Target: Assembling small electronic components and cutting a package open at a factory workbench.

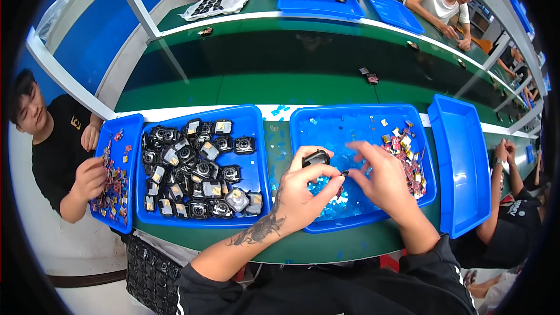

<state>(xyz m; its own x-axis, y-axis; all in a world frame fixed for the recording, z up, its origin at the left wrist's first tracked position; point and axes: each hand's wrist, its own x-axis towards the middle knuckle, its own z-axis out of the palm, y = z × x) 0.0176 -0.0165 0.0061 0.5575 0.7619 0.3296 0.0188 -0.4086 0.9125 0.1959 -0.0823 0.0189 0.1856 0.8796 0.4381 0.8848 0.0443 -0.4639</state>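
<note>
Over the right-hand tray (464, 169): open, hand can drop straight in. Green belt (262, 87) ahead: mostly passable, small board clump (370, 76) on it. Left hand (306, 186) and right hand (382, 175) block the center tray (359, 114). Black units (204, 168) crowd the next tray (251, 164); gap at its right side. Slanted post (67, 76) bars upper left.

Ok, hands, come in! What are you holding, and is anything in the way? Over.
Left hand holding black case. Right hand close, at small dark piece. Blue tray below, loose bits inside. Nothing visibly blocking.
</note>
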